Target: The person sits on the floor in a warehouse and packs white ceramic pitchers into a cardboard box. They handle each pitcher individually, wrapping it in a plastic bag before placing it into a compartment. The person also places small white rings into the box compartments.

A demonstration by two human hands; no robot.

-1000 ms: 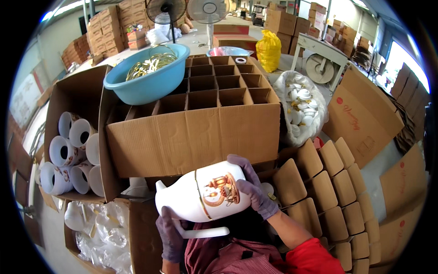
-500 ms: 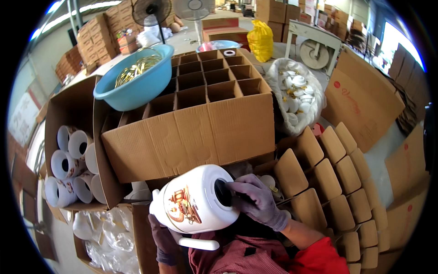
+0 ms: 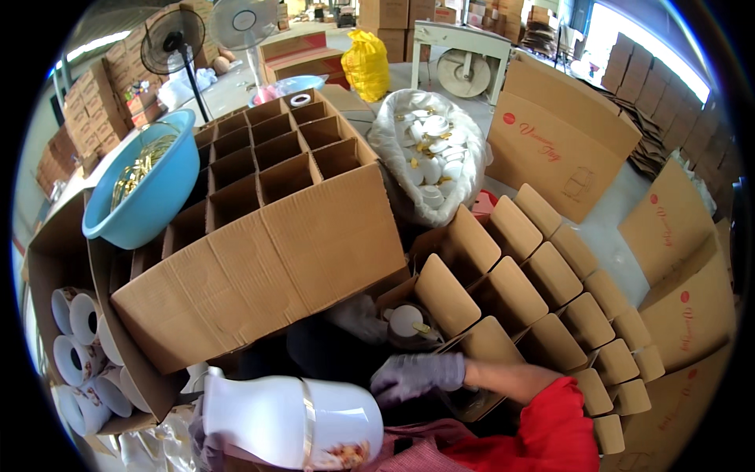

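A white vacuum jug [image 3: 275,421] with a metallic band and a printed picture lies on its side across my lap. Its narrow neck points left and its wide base points right. My left hand [image 3: 208,440], in a grey glove, grips the jug at the neck end, its fingers partly hidden. My right hand [image 3: 418,376], also gloved, is just right of the base, beside the divided carton; its fingers are bent and blurred, and any hold is hidden. Beyond it a jug with a white lid [image 3: 406,321] stands in a compartment.
An upright divided carton [image 3: 267,267] stands ahead, a blue basin [image 3: 157,177] of gold strips on its left corner. Printed white cylinders [image 3: 85,318] fill a box at left. A lined sack [image 3: 429,157] holds white lids. Raised flaps [image 3: 511,291] of another divided carton spread at right.
The view has swung right. The jug has turned so its base opening no longer faces me. My right hand has come out of that opening and moved off to the right of the base.
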